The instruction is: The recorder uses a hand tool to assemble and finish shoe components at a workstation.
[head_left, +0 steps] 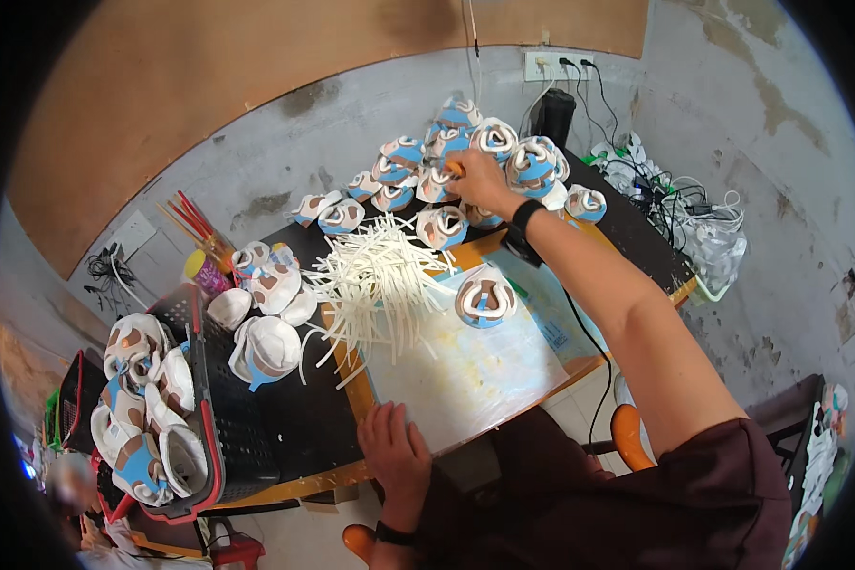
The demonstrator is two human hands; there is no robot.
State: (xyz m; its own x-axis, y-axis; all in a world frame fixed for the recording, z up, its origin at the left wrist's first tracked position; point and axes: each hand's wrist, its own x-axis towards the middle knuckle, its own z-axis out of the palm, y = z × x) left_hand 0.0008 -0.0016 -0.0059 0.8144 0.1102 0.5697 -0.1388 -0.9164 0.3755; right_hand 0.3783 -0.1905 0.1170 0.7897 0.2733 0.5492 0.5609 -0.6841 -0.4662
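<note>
Your right hand (475, 176) gripped a small orange thing (455, 168) among piled mask shells (532, 163); left hand (394, 446) lay flat, empty, on the worktop (294, 418) — white strips (375, 280) heaped between, basket (223, 418) left.

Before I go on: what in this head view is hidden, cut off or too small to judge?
- Right hand: its fingers cover what it grips among the far pile of moulded pieces; only an orange tip shows.
- Left hand: rests flat on the white sheet; nothing visible under the palm.
- Black basket: its wall hides the lower pieces inside.
- Cables: too small and tangled to trace.
</note>
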